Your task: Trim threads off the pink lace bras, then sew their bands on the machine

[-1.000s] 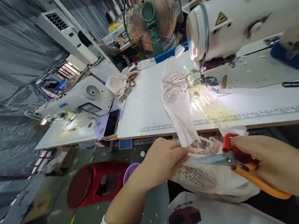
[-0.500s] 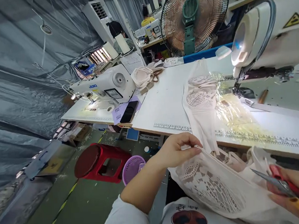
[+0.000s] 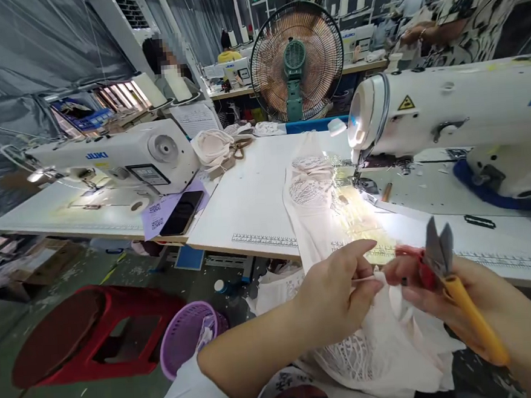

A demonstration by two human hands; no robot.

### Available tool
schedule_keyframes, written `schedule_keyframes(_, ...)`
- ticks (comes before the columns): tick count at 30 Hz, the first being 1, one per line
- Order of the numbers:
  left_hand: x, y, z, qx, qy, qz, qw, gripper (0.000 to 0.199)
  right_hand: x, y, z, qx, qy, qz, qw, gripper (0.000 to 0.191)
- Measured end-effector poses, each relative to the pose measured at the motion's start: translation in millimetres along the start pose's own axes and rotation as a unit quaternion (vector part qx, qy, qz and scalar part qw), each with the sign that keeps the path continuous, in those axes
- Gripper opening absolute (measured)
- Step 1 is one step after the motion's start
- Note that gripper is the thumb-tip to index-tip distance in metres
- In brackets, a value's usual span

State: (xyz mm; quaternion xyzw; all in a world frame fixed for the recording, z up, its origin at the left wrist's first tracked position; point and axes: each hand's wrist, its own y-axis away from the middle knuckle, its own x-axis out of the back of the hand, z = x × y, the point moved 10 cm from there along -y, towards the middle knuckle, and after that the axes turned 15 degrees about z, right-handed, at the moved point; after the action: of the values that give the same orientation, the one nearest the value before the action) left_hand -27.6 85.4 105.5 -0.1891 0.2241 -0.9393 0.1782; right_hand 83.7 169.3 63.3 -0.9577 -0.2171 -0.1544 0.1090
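My left hand pinches the edge of a pale pink lace garment that hangs over my lap. Close beside it, my right hand holds scissors with an orange and red handle, blades pointing up and slightly apart. The right fingertips meet the same fabric edge near the left ones. Another pale lace piece lies on the white table and hangs over its front edge, next to shiny clear plastic.
A sewing machine stands at right, another at left beside a black phone. Behind the table is a fan. A red stool and purple basket are on the floor at lower left. Other people sit or stand behind.
The view has turned to the right. My right hand has come up beside my left hand with the scissors, whose blades now point upward, and its fingertips have reached the fabric edge.
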Motion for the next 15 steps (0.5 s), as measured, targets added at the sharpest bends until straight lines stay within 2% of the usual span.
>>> schedule_keyframes(3,-2.0,0.2,-2.4,0.017,0.000,-0.003,1.000,0.041,-21.5,-4.0,-9.1,-0.020,-0.073,-0.047,0.996,0.017)
schedule_keyframes(6,0.4,0.3,-9.8,0.063,0.022,0.006,0.998,0.041,-29.3,-6.8,-15.3,-0.016,-0.079,-0.049,0.996,0.014)
schedule_keyframes(8,0.8,0.4,-19.3,0.121,0.052,0.001,0.991,0.038,-29.3,-7.4,-20.9,0.013,-0.072,-0.044,0.996,0.013)
schedule_keyframes(11,-4.5,3.9,-34.1,0.209,0.065,-0.040,0.975,0.025,-29.0,-5.9,-27.4,0.059,-0.064,-0.046,0.995,0.014)
schedule_keyframes(15,-7.9,11.5,-48.0,0.280,0.057,-0.055,0.957,0.021,-28.6,-4.2,-33.9,0.133,-0.044,-0.036,0.989,0.019)
